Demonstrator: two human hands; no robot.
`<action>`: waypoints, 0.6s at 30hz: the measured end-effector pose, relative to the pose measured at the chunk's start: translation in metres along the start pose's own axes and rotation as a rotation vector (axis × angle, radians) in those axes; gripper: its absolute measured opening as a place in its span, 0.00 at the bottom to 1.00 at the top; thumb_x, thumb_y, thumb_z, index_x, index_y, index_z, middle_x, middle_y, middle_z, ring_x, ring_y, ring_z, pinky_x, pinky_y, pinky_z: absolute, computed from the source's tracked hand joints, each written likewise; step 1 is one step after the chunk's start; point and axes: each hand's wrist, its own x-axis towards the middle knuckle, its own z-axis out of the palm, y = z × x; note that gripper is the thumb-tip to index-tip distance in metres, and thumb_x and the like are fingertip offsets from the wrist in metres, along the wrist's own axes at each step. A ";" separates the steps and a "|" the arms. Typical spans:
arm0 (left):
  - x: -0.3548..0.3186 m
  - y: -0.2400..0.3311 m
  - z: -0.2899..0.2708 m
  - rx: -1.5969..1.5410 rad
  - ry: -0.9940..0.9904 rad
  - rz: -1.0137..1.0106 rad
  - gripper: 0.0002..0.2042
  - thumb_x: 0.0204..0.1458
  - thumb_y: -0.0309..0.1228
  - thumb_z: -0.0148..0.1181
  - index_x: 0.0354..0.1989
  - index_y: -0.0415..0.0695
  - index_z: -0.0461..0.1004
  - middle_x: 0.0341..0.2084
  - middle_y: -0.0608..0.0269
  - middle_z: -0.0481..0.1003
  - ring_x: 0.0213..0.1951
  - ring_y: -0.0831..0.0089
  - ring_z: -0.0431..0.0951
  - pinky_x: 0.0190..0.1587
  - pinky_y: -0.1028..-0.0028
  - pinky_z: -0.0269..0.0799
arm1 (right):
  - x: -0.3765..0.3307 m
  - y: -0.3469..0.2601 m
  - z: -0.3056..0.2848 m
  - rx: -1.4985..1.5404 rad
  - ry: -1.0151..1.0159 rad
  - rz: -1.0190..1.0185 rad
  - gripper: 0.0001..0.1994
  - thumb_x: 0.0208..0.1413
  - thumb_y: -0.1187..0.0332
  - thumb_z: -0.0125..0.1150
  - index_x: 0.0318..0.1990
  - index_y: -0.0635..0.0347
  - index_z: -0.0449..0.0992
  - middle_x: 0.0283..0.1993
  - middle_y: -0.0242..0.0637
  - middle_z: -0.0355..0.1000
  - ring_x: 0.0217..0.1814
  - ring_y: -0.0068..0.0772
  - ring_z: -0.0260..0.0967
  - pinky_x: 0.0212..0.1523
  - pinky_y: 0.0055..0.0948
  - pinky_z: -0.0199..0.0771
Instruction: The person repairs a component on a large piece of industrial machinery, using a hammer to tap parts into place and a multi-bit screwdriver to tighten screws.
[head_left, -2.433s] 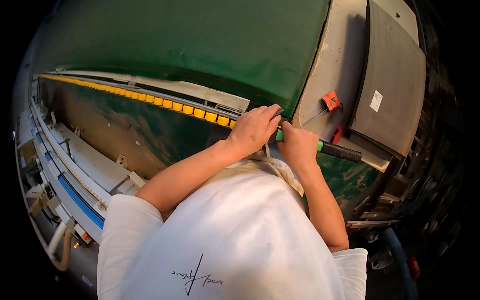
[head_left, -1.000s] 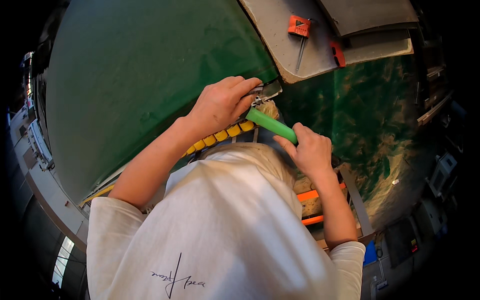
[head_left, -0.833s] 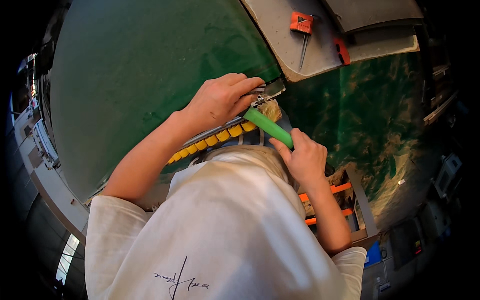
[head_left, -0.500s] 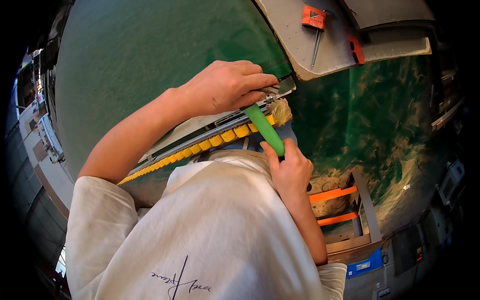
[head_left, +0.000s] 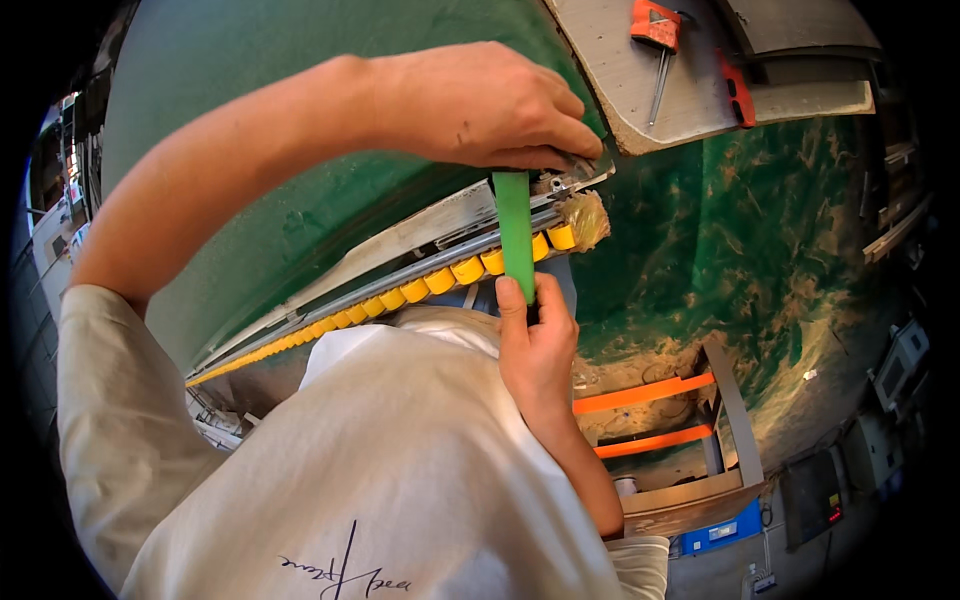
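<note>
My left hand (head_left: 525, 110) is bent over the far end of a metal rail (head_left: 420, 255), fingers pressed together against the corner of a green surface (head_left: 260, 60). What they pinch, if anything, is hidden beneath them. My right hand (head_left: 540, 345) grips the near end of a flat green bar (head_left: 515, 235), which stands nearly upright across the rail. Its far end, with a dark edge, reaches under my left hand. A row of yellow rollers (head_left: 440, 281) lines the rail's near side. Beside its end sits a crumpled, yellowish clear wad (head_left: 585, 220).
At the upper right, a board (head_left: 690, 100) carries an orange tool with a metal shaft (head_left: 656, 27) and a red-handled tool (head_left: 737, 90). Below right stands a frame with orange bars (head_left: 645, 395), above a dusty green floor (head_left: 720, 230).
My left arm has lifted outward and its hand has shifted slightly up and right. My right hand has moved left, turning the green bar from slanted to nearly upright.
</note>
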 end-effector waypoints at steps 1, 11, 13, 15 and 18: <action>0.001 -0.004 0.000 0.007 0.001 0.024 0.14 0.61 0.32 0.62 0.53 0.42 0.75 0.34 0.55 0.73 0.40 0.53 0.76 0.43 0.56 0.73 | -0.001 0.001 0.006 0.127 -0.007 0.071 0.15 0.67 0.59 0.64 0.44 0.64 0.76 0.30 0.38 0.76 0.30 0.32 0.75 0.30 0.32 0.72; 0.014 -0.017 -0.023 -0.088 -0.103 0.253 0.09 0.62 0.32 0.55 0.36 0.38 0.71 0.30 0.47 0.75 0.37 0.46 0.77 0.40 0.53 0.71 | -0.007 -0.011 0.046 0.783 0.125 0.185 0.13 0.71 0.67 0.58 0.53 0.69 0.71 0.36 0.38 0.78 0.36 0.26 0.78 0.42 0.26 0.79; 0.017 -0.018 -0.024 -0.008 -0.139 0.240 0.09 0.62 0.32 0.55 0.37 0.38 0.72 0.29 0.47 0.76 0.36 0.46 0.77 0.40 0.53 0.71 | -0.007 -0.012 0.051 0.758 0.144 0.175 0.13 0.73 0.65 0.55 0.54 0.67 0.69 0.38 0.41 0.78 0.38 0.31 0.79 0.44 0.31 0.82; 0.019 -0.020 -0.025 0.021 -0.164 0.251 0.09 0.61 0.32 0.55 0.36 0.37 0.73 0.27 0.46 0.76 0.35 0.45 0.78 0.39 0.53 0.71 | -0.008 -0.016 0.057 0.730 0.140 0.164 0.14 0.74 0.63 0.53 0.55 0.67 0.68 0.40 0.43 0.78 0.40 0.34 0.80 0.47 0.34 0.83; 0.031 -0.017 -0.040 -0.011 -0.348 0.225 0.09 0.59 0.32 0.56 0.34 0.37 0.75 0.25 0.45 0.77 0.33 0.45 0.78 0.38 0.53 0.72 | -0.012 -0.032 0.070 0.717 0.057 0.176 0.17 0.75 0.62 0.48 0.59 0.68 0.65 0.47 0.47 0.77 0.47 0.39 0.80 0.53 0.37 0.83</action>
